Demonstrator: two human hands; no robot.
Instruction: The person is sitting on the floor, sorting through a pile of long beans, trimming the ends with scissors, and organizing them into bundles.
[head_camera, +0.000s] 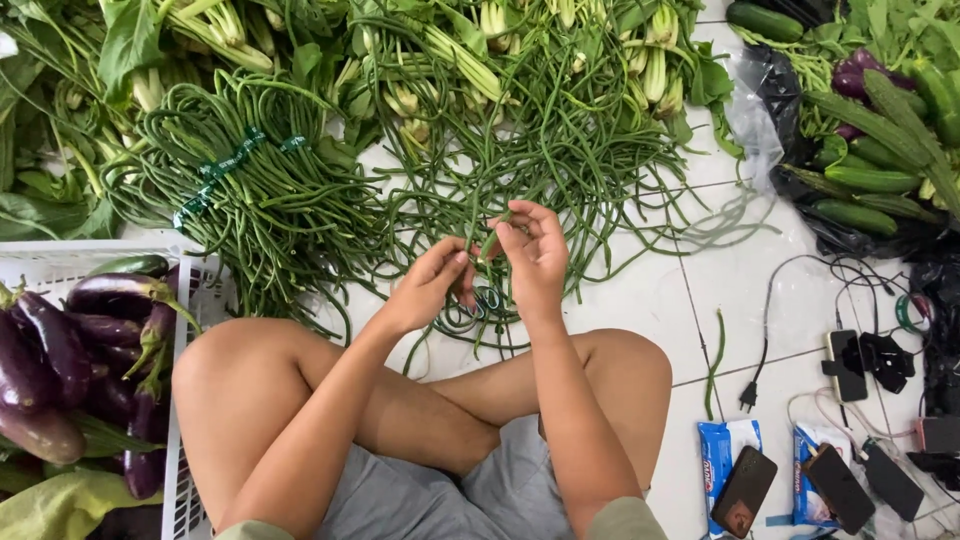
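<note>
Both hands: left (430, 285), right (530, 255) pinch one thin long bean (497, 232) | green, limp, over loose pile (560, 150)

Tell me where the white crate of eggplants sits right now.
In the head view, the white crate sits at the lower left, against the person's left knee, with the tied bundle of long beans just above it on the floor.

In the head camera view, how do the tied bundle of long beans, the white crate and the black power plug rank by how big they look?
1. Tied bundle of long beans
2. White crate, though it is cut off by the picture's edge, so this order is unsure
3. Black power plug, clearly smallest
</note>
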